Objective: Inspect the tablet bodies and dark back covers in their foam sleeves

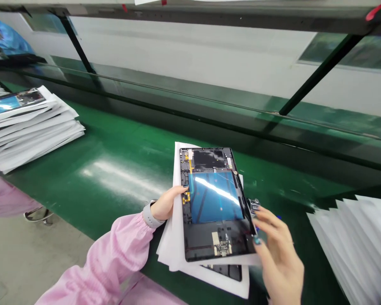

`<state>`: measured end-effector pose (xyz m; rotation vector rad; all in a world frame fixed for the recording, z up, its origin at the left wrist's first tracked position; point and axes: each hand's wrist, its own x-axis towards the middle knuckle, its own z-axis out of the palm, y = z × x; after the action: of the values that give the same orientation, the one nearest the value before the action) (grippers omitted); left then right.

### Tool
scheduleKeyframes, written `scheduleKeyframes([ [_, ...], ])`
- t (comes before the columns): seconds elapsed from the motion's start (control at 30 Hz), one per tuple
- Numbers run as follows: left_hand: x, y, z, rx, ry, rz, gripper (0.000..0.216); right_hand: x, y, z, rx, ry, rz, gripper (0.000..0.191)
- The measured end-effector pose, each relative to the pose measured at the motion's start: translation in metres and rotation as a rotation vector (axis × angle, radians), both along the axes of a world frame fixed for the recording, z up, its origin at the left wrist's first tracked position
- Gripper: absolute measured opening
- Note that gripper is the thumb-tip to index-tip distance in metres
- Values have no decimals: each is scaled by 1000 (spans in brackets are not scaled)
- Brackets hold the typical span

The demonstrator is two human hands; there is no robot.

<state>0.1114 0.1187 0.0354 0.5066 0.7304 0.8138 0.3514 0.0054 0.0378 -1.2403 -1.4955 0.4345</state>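
Our left hand (165, 203) is gripping the left edge of the opened tablet (214, 203), thumb curled over its frame. Our right hand (277, 254), fingers loosely spread, is touching its near right corner, over white sheets (174, 245).

long green workbench (120, 169) runs across the whole frame, glossy enough to throw back a white glare patch in the middle. behind it, a raised green ledge (209, 101) and a plain white wall (184, 55). black slanted struts (320, 72) hold up a grey overhead rail (209, 17) along the top edge. lower left shows grey concrete floor (25, 254) and a metal stool base (38, 215). bit of blue fabric in the upper left corner.
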Motion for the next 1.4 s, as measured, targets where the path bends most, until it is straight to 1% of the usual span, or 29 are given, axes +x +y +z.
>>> scheduleKeyframes([
  [0.03,-1,0,1,1,-25,-27,20,1,1,0,-74,120,-68,26],
  [0.07,-1,0,2,-3,-48,-51,20,2,2,0,-168,246,-99,29],
  [0.1,-2,-1,3,-10,-65,-70,19,2,4,0,-272,375,-85,34],
  [0.17,-3,-1,5,-27,-82,-93,18,4,6,-1,-463,633,22,40],
  [0.2,-4,-2,6,-31,-84,-98,18,4,7,-2,-532,746,87,40],
  [0.27,-5,-3,6,-26,-84,-117,19,5,8,-3,-611,908,196,36],
  [0.33,-5,-3,5,-8,-95,-162,21,5,8,-2,-651,968,268,31],
  [0.4,-5,-4,4,11,-109,-206,24,4,8,0,-664,976,314,27],
  [0.47,-5,-3,4,24,-118,-222,26,3,9,4,-650,957,325,25],
  [0.63,-6,-3,4,63,-119,-234,32,3,8,4,-582,838,259,25],
  [0.73,-7,-2,1,59,-129,-243,36,3,8,0,-568,833,225,25],
  [0.8,-7,-1,-2,53,-149,-238,38,1,7,0,-555,853,178,32],
  [0.9,-5,1,-6,60,-194,-237,42,-3,4,3,-486,851,41,58],
  [0.93,-5,1,-7,69,-208,-240,43,-4,3,4,-465,837,0,64],
  [0.97,-4,2,-8,80,-219,-245,44,-5,3,5,-449,818,-31,65],
  [1.0,-3,2,-9,92,-226,-247,44,-4,3,5,-440,797,-46,59],
  [1.03,-3,2,-9,105,-231,-250,44,-3,4,5,-435,781,-48,48],
  [1.1,-3,2,-9,123,-235,-255,41,0,6,2,-447,762,1,24],
  [1.13,-3,1,-9,128,-234,-257,40,2,7,0,-456,758,46,18],
  [1.17,-3,1,-9,130,-235,-259,39,4,8,-2,-464,754,98,16],
  [1.27,-4,-1,-10,126,-252,-277,40,6,9,-4,-499,693,234,22],
  [1.4,-4,-2,-10,126,-281,-293,40,5,10,0,-553,554,298,21],
])
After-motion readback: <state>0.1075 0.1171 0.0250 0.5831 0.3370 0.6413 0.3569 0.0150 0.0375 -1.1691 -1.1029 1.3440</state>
